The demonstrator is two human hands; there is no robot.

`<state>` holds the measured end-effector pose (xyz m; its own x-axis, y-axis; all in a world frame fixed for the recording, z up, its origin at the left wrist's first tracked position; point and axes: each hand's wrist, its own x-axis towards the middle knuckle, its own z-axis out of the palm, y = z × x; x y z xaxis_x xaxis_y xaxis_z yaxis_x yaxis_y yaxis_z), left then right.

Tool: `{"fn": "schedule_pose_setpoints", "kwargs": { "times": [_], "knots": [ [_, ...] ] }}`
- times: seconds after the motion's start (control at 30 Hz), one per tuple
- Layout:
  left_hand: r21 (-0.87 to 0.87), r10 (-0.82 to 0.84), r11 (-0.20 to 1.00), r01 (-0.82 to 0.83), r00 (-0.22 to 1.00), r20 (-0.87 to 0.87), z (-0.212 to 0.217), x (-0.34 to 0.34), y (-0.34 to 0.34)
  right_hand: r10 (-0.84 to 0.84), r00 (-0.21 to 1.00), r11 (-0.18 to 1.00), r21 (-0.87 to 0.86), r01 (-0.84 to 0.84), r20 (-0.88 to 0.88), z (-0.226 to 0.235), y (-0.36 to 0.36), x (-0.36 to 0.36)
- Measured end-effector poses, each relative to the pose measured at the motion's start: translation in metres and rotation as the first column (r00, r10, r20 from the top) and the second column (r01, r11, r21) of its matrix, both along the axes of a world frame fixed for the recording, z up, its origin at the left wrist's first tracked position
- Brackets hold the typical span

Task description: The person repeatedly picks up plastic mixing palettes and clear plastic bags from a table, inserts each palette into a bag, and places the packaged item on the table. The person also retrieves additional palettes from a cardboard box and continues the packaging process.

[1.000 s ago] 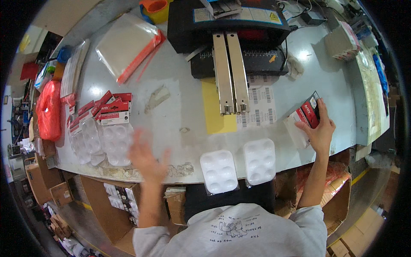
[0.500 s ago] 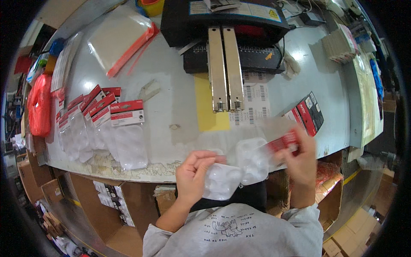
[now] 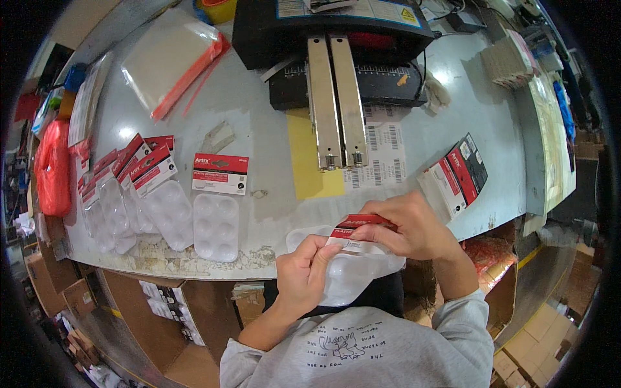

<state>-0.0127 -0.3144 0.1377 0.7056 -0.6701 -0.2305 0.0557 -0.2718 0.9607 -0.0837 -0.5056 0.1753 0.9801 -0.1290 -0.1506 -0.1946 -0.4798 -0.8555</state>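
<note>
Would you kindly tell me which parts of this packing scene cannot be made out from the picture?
- Head view: much of the clear plastic tray is covered by the left hand and right hand.
- The red header card is partly under the right hand's fingers.
- The black machine is cut off by the top edge.
- The boxes under the table are partly hidden by the table edge.

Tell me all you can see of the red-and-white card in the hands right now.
The header card is a small folded paper card, red on top with a white lower panel carrying print. It sits tilted, over the top edge of a clear plastic palette tray, at the near table edge. The right hand pinches its upper side; the left hand grips its lower left corner with the tray.
</note>
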Motion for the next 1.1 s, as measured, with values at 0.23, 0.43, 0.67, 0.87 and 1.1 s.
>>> {"fn": "schedule_pose_setpoints", "kwargs": {
  "times": [0.23,0.43,0.67,0.87,1.1],
  "knots": [
    [-0.051,0.253,0.965,-0.255,0.966,-0.05,-0.002,0.006,-0.002,-0.41,0.91,0.905,0.097,0.414,-0.064,-0.01,-0.009,-0.017],
    [-0.082,0.372,0.923,-0.375,0.927,-0.05,-0.012,0.007,-0.005,-0.439,0.841,0.695,0.473,0.542,-0.317,-0.024,0.013,-0.036],
    [-0.027,0.291,0.955,-0.294,0.953,-0.09,-0.009,0.01,-0.005,-0.419,0.829,0.476,0.689,0.547,-0.369,-0.03,0.021,-0.034],
    [-0.064,0.274,0.961,-0.268,0.955,0.117,-0.037,0.044,-0.049,-0.634,0.712,0.314,0.741,0.594,-0.302,-0.063,0.008,0.006],
    [-0.089,0.233,0.97,-0.226,0.969,0.081,-0.049,0.051,-0.054,-0.682,0.682,0.428,0.613,0.664,-0.264,-0.07,0.008,0.009]
  ]
}}
